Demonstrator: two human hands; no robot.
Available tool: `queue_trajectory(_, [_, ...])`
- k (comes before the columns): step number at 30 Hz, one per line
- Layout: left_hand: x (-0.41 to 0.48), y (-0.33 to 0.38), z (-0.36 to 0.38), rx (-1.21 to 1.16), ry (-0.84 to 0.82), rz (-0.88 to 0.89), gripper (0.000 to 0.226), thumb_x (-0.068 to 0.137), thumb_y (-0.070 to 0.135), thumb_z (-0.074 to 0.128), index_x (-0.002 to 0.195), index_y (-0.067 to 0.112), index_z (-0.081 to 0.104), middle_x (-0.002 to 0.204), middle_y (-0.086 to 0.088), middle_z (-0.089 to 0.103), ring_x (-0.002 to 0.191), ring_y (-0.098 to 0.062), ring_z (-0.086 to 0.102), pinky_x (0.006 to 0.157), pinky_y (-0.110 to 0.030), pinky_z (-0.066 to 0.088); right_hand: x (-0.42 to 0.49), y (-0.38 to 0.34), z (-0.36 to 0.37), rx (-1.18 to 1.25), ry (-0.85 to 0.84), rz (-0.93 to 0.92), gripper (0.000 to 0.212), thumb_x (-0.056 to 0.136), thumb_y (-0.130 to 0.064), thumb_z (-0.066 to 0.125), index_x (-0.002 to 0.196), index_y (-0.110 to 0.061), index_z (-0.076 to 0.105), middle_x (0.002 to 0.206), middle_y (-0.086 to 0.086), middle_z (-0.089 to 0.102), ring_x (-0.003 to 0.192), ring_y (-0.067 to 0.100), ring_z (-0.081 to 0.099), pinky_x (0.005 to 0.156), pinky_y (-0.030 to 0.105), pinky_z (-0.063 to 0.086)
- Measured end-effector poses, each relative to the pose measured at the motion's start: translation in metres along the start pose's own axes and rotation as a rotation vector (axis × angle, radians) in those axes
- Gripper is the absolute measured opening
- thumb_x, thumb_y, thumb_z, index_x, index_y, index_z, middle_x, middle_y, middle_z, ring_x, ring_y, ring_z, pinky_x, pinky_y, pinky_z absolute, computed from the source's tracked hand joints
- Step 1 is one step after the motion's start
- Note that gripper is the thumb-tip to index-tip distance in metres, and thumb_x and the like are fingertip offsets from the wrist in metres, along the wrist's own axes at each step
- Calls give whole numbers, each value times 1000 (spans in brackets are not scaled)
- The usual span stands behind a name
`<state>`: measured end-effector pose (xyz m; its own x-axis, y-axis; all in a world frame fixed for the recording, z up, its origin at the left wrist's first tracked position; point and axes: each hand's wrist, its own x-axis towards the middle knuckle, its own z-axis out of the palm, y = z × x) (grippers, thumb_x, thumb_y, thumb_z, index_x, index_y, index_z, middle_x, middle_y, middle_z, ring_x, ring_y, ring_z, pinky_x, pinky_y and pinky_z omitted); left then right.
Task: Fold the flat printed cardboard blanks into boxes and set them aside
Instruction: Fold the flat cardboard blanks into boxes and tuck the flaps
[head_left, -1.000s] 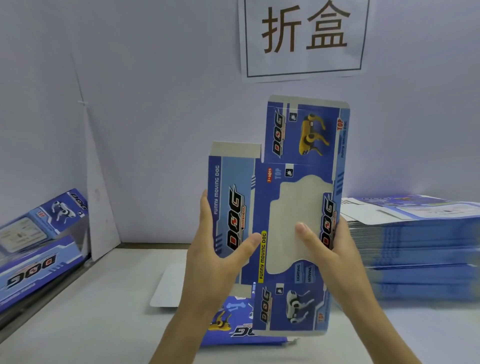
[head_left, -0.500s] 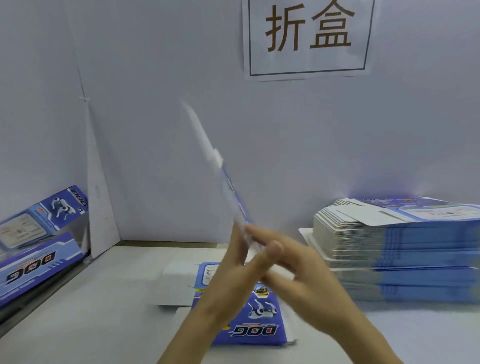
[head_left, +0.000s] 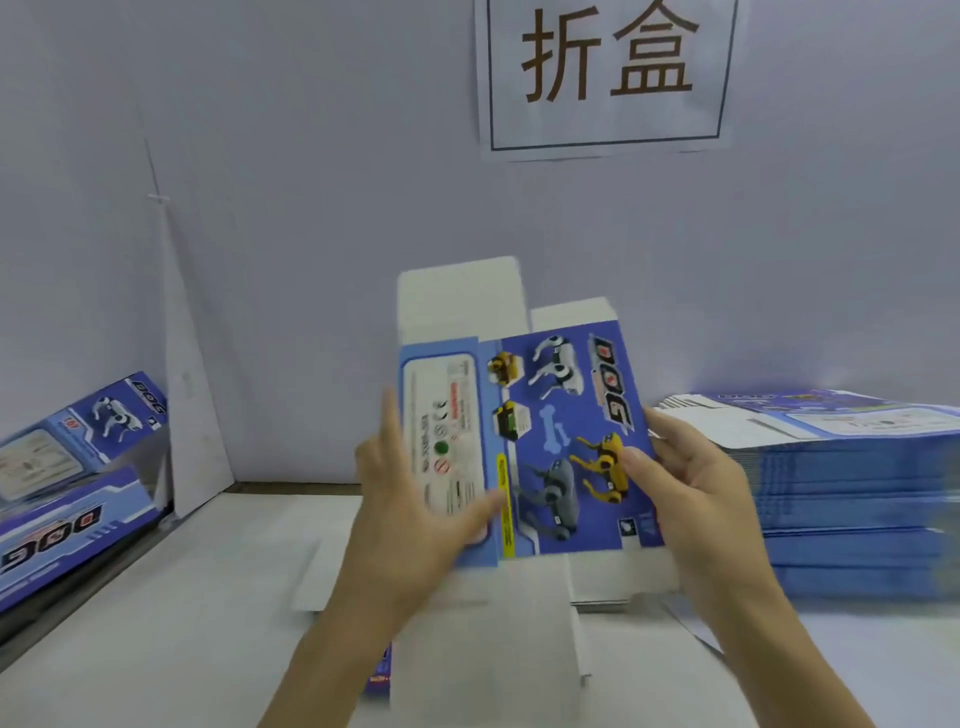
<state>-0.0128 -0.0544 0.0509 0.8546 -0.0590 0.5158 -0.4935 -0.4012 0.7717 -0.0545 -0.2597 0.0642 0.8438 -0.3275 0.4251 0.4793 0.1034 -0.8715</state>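
The cardboard blank (head_left: 550, 441) is held off the table (head_left: 182, 623), roughly upright, between both hands at the centre of the view. Its blue printed face, showing toy dogs and a white label panel, is turned toward the camera, with the printing running sideways. Plain white flaps project above the printed panels and below them; the lower flaps hang down in front of the forearms.

The left hand (head_left: 415, 499) grasps the blank's left side. Its thumb lies across the front of the label panel, pointing toward the middle crease, and the fingers pass behind the left edge, with one finger extending straight upward along that edge. The right hand (head_left: 696, 483) grasps the right side. Its thumb presses on the printed face beside the yellow dog, and the fingers curl round the right edge. Both forearms rise from the bottom of the view and angle inward toward the blank. The picture is slightly blurred, so finer finger contact cannot be told.

A tall stack of flat blanks (head_left: 852, 493) rests on the table just right of the right hand. Folded boxes (head_left: 78, 467) lean at the far left. A sign (head_left: 608, 73) with two large characters hangs on the wall above.
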Motion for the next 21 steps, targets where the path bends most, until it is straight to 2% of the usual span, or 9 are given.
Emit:
queue_trajectory(3, [-6,-2,6,335,-218,43,126,42,88,56,137,58,-21,136,30,1,129,4,24,96,-19,40,1,0,0,10,88,-71,29,96,-5,54,107,-31,62,98,-6,76,87,15,74,55,25,58])
queue_trajectory(6, [-7,-4,16,322,-243,45,120,50,81,62,125,62,-30,140,30,-1,130,3,22,103,-22,36,2,-2,-2,-15,89,-113,33,97,-4,53,107,-33,61,97,-9,76,90,15,73,61,28,61])
queue_trajectory(8, [-6,-5,16,256,-181,27,121,63,65,73,134,57,-25,143,28,3,121,10,22,97,-11,33,1,-3,-3,-9,67,-118,33,96,-6,53,108,-35,61,96,-9,76,90,15,73,60,28,61])
queue_trajectory(11, [-3,-11,15,197,-147,-18,120,71,45,80,149,42,-12,137,20,22,104,27,28,69,10,33,1,-3,-1,9,32,-131,33,96,-7,52,113,-34,60,99,-5,76,91,16,73,57,27,59])
queue_trajectory(13, [-3,-14,14,139,-150,-33,117,72,33,81,150,39,-6,134,21,28,106,33,26,67,7,39,-1,-2,3,-7,24,-154,35,98,-7,51,119,-35,58,104,-5,75,92,14,73,57,23,58])
queue_trajectory(15, [-2,-13,14,53,-172,-51,112,71,22,78,150,43,2,138,16,35,121,11,39,84,-14,53,-4,1,9,-96,10,-197,37,100,-14,48,128,-37,53,107,-12,72,92,9,71,57,21,57])
queue_trajectory(17, [-4,-7,12,-15,-238,-82,111,68,18,75,149,45,4,140,13,38,125,-9,46,93,-35,54,-7,6,15,-198,-12,-204,42,97,-31,45,137,-42,43,104,-26,68,90,3,70,55,20,56])
queue_trajectory(19, [-4,-1,8,-136,-321,-111,112,62,21,72,147,49,5,139,14,40,124,-8,49,92,-32,54,-8,9,18,-222,-39,-182,51,89,-43,44,137,-52,33,102,-37,63,89,-1,68,53,19,55])
queue_trajectory(21, [-1,3,2,-334,-348,-150,106,55,35,76,139,54,15,129,18,49,113,-2,57,80,-21,56,-7,11,18,-198,-77,-174,52,86,-46,46,135,-58,32,106,-36,62,94,2,68,57,21,57])
